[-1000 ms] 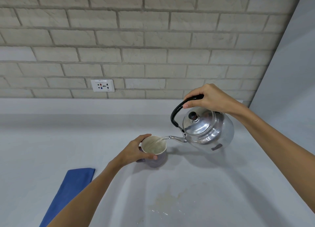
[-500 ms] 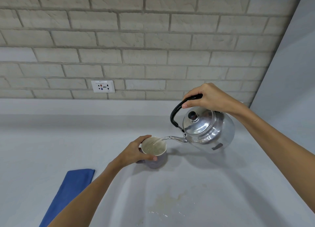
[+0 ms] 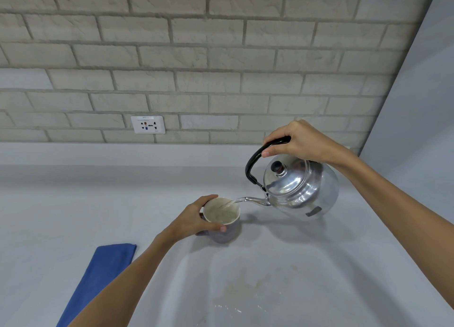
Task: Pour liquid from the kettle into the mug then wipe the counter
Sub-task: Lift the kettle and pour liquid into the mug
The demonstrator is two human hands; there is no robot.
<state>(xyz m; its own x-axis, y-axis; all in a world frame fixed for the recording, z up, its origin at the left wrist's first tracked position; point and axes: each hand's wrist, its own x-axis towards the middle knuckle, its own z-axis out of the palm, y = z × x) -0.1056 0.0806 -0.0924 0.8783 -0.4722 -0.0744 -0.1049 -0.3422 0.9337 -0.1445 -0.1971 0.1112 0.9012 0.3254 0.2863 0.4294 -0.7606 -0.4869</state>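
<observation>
A shiny metal kettle [image 3: 303, 190] hangs tilted over the grey counter [image 3: 61, 216], its thin spout reaching left to the mug's rim. My right hand [image 3: 303, 141] grips its black handle from above. Liquid runs from the spout into a grey mug [image 3: 224, 224] with a pale inside, which stands on the counter. My left hand [image 3: 194, 220] wraps around the mug's left side. A folded blue cloth [image 3: 98, 277] lies on the counter at the lower left, apart from both hands.
A yellowish stain with small wet drops [image 3: 242, 292] marks the counter in front of the mug. A brick wall with a white socket [image 3: 148, 124] runs behind. A plain grey wall [image 3: 422, 105] closes off the right side.
The kettle stays tilted and the liquid keeps running into the mug. Both hands hold their places almost unchanged.
</observation>
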